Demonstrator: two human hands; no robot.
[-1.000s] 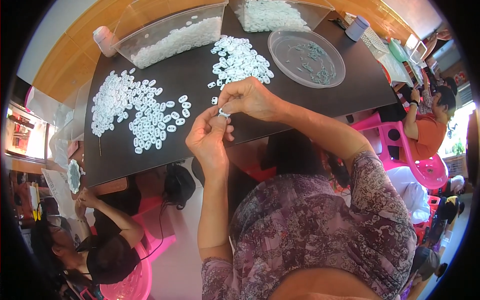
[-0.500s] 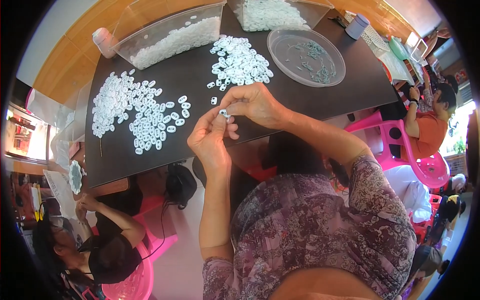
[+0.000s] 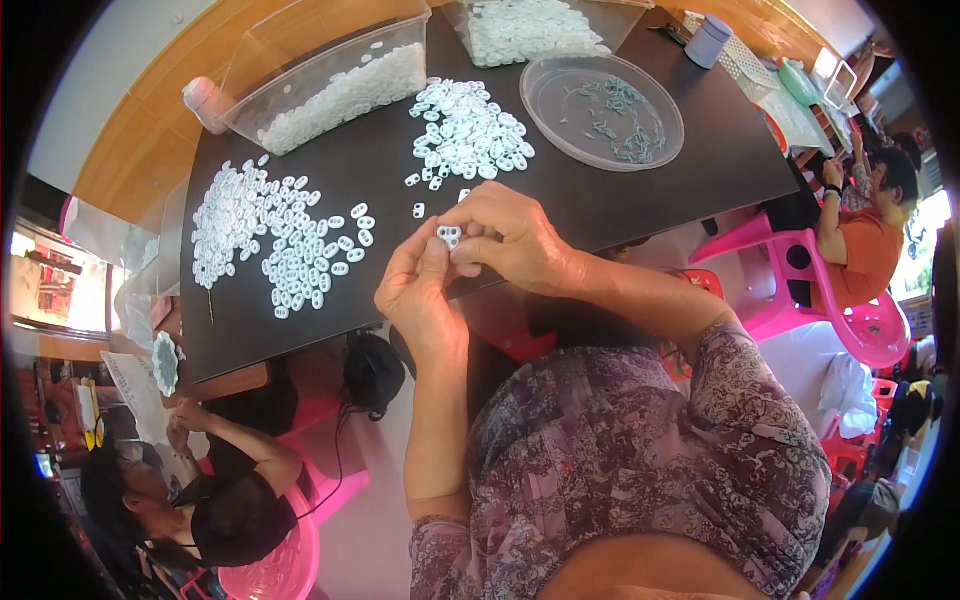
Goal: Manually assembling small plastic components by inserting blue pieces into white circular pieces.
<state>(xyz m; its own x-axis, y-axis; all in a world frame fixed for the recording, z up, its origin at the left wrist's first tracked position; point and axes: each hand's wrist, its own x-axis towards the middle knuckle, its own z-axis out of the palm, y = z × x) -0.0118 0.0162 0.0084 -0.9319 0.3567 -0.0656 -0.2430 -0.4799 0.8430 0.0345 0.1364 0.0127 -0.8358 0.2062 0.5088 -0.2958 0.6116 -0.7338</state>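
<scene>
My left hand (image 3: 428, 300) and my right hand (image 3: 525, 240) meet over the table's near edge. Between their fingertips they pinch a small white plastic piece (image 3: 449, 236) with dark round holes facing up; part of it is covered by the fingers. Just beyond lies a heap of similar white two-hole pieces (image 3: 472, 130), with a few loose ones nearer my fingers. To the left, more oval white two-hole pieces (image 3: 300, 255) are spread beside a denser pile (image 3: 228, 215).
A round clear tray (image 3: 535, 120) holds small grey-green slivers. Two clear bins, one on the left (image 3: 240, 125) and one at the back (image 3: 625, 25), contain white pieces. Lidded cups (image 3: 708, 45) stand near the corners. People sit on pink chairs at left (image 3: 235, 510) and right (image 3: 850, 240).
The white piece between my fingertips has been turned and shows its holes more plainly. My right fingers have shifted around it, and the whole view has moved slightly.
</scene>
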